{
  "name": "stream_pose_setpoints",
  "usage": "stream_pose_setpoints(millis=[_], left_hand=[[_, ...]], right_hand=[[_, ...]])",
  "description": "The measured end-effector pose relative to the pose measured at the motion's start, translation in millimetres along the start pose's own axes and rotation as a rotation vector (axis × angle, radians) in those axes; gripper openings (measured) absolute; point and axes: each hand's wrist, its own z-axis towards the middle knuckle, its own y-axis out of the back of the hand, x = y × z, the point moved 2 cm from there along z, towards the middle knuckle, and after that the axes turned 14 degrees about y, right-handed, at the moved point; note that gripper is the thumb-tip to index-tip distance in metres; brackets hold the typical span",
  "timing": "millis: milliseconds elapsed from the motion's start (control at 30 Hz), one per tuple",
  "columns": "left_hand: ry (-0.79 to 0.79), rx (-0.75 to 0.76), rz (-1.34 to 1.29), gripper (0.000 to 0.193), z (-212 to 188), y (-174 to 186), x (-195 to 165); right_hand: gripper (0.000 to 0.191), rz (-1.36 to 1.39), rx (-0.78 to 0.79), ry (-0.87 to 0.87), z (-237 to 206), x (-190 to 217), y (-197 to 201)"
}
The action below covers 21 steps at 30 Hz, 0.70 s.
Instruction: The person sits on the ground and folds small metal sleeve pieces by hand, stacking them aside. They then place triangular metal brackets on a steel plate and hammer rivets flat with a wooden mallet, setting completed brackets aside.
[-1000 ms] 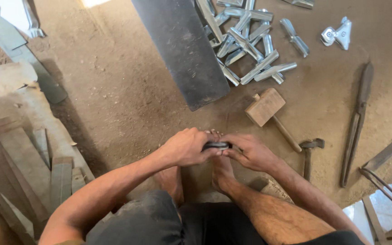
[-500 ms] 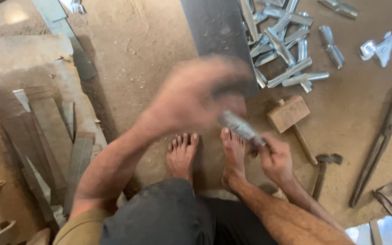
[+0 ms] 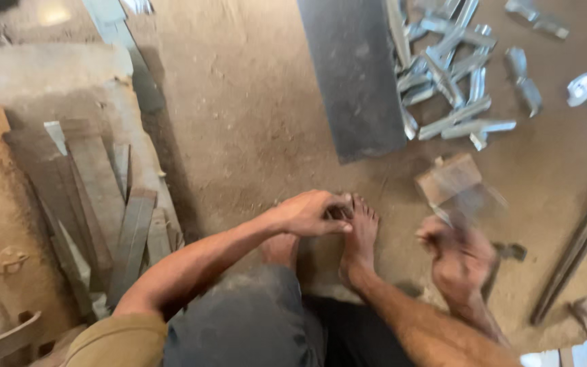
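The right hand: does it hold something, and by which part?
The right hand is blurred but grips the handle of a wooden mallet, its head above the fist. The left hand rests at the toes; any hold cannot be told.

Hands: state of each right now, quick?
Left hand: closed, fingers pinching at something small by the toes; item hidden.
Right hand: blurred, seems closed around the mallet handle.

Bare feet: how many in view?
2. Right foot on the dirt floor, its toes under the left hand; left foot partly hidden beneath that forearm.
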Motion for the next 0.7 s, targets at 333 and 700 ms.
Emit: stream_pose_setpoints(millis=[333, 700], left_hand=[[-0.402, 0.143, -0.954, 0.079, 44, -25, -19], [-0.431, -0.582, -0.013, 0.044, -3, 4, -75]], right_hand=[[0.028, 0.049, 0.163, -0.345, -24, -86, -18], [0.032, -0.296, 0.139, 0.301, 29, 39, -20]])
